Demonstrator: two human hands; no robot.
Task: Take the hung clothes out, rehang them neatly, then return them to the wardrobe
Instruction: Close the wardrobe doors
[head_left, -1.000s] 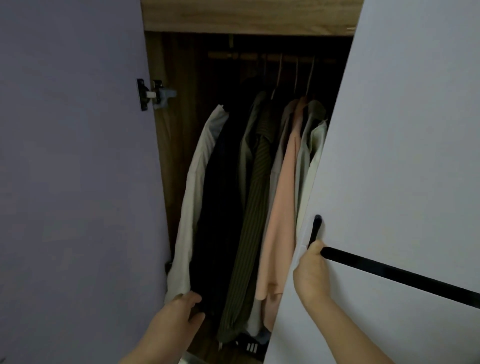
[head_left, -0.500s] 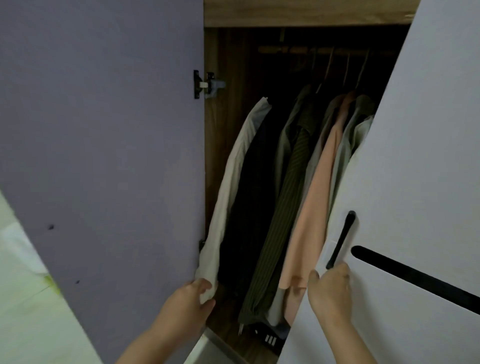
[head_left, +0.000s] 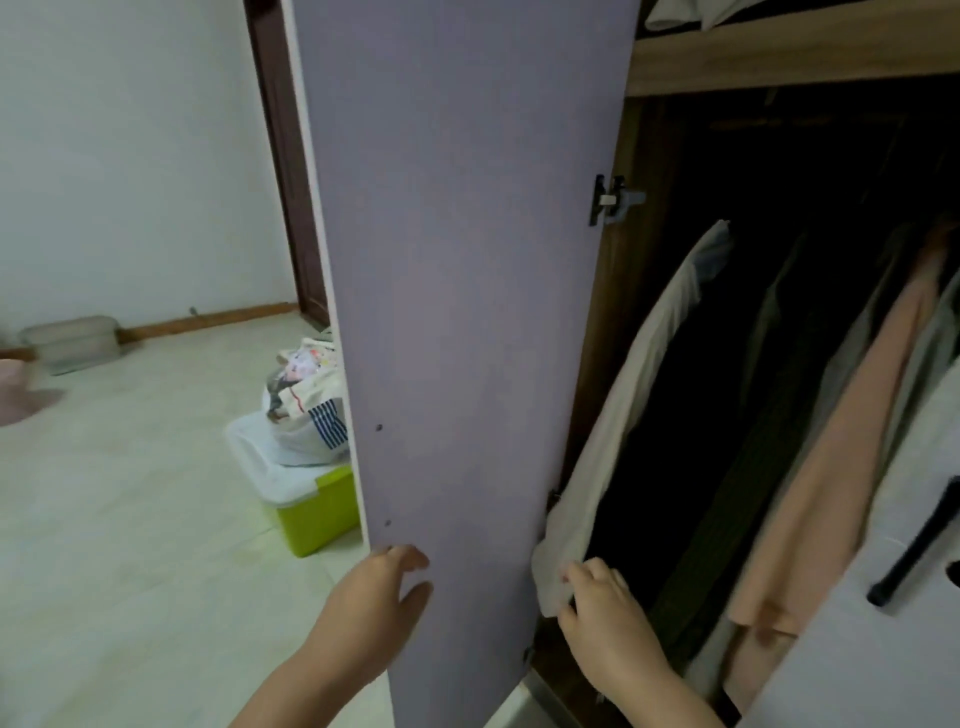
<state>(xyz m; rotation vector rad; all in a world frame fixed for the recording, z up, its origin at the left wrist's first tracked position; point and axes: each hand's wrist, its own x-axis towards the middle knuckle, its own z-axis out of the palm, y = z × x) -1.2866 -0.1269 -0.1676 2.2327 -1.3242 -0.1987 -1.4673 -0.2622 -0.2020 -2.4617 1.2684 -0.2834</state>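
Several clothes (head_left: 779, 415) hang in a row inside the wardrobe (head_left: 779, 57), in the dark space to the right of the open lilac door (head_left: 457, 312). Nearest that door hangs a cream garment (head_left: 613, 415); further from the door come a black one (head_left: 691, 415), a dark striped one (head_left: 727, 519) and a peach shirt (head_left: 831, 457). Their hangers are lost in the shadow near the top.

The right hand (head_left: 602, 618) is at the lower hem of the cream garment, just right of the door's hinge edge. Its fingers (head_left: 582, 571) are curled and touch the cloth, but whether they truly grip it cannot be told.

The left hand (head_left: 374, 608) rests on the inner face of the door near its free edge, low down, fingers (head_left: 410, 558) nearly straight and spread, thumb apart, holding nothing.

A hinge (head_left: 610, 200) joins the door to the wooden side wall higher up. On the far side of the clothes from the door, a second, pale door (head_left: 883, 649) shows with a black handle (head_left: 919, 545).

Left of the lilac door, on the tiled floor (head_left: 130, 519), stands a green box (head_left: 317, 512) with a white lid and a full bag (head_left: 306, 415) on top. Further left, by the wall, lies a clear tub (head_left: 72, 340).
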